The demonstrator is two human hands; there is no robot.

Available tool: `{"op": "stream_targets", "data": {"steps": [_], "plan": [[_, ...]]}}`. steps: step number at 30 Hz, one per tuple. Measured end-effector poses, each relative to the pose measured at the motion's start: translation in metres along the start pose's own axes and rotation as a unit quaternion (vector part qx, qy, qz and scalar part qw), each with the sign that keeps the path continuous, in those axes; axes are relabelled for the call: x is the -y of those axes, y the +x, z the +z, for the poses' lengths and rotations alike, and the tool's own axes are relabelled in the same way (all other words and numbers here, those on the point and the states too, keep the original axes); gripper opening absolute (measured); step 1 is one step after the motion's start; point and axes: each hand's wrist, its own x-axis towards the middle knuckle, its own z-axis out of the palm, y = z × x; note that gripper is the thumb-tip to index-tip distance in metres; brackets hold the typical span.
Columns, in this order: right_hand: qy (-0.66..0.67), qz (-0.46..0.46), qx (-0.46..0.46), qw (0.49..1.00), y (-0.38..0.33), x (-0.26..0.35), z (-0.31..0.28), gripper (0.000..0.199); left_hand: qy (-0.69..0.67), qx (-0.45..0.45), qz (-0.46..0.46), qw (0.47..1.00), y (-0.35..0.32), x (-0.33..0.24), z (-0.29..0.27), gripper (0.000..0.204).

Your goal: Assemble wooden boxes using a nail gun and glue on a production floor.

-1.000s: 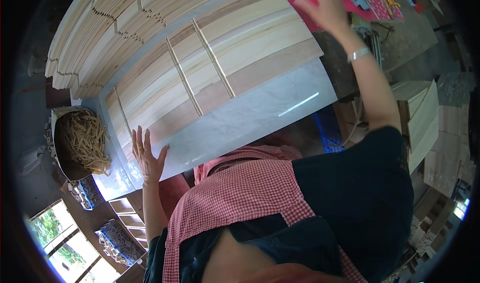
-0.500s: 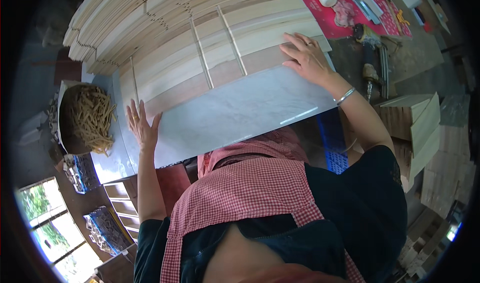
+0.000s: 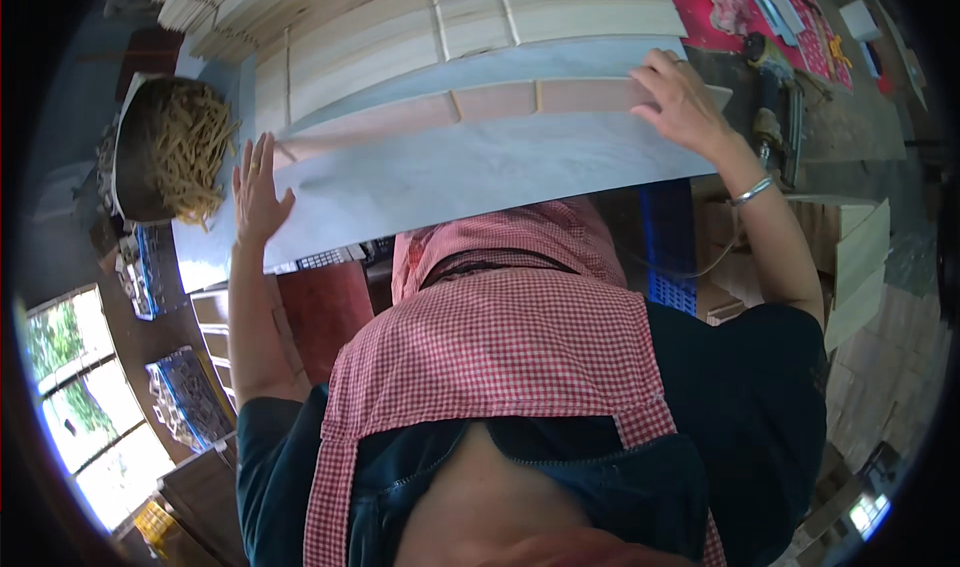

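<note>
Head view: at 12 o'clock, the strip point(image 3: 495, 101) lies across the bench point(image 3: 420, 172), reaching from one hand to the other.
Left hand point(image 3: 258, 197): near 10 o'clock, fingers loosely extended, just by the strip's end; I can't tell if they touch. Contact at one end only could swing the strip askew.
Right hand point(image 3: 685, 107): at 2 o'clock, fingers curved over the strip's other end; whether I'm gripping, I can't tell. A hard push there could skid it.
Slats point(image 3: 455, 105): crossing the strip; if loose, a jolt could shift them.
Boards point(image 3: 580, 17): towards 12, a wedge of bench separating them from the strip; uneven shoving could knock them.
Bin point(image 3: 132, 157): at 10, near my left wrist; a wide elbow could bump it.
Tool point(image 3: 768, 122): at 2, beside my right wrist; drawing back carelessly could catch it.
</note>
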Motion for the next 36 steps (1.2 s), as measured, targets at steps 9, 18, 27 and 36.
{"op": "stream_targets", "data": {"steps": [9,18,27,36], "plan": [[-0.083,0.117,-0.068,0.987,0.009,-0.014,-0.014,0.015,-0.122,0.077,-0.015,0.989,0.006,-0.04,-0.044,0.012],[-0.058,0.17,-0.007,0.984,0.047,0.022,0.011,0.017,-0.175,0.121,-0.038,0.976,0.042,-0.098,-0.036,0.022],[0.298,0.135,0.075,0.942,0.08,0.101,-0.002,0.016,-0.453,0.145,-0.179,0.861,0.061,-0.08,-0.025,0.037],[0.142,-0.195,-0.092,0.966,0.079,0.198,0.042,0.022,-0.403,0.085,-0.055,0.91,0.063,-0.094,-0.012,0.046]]}}
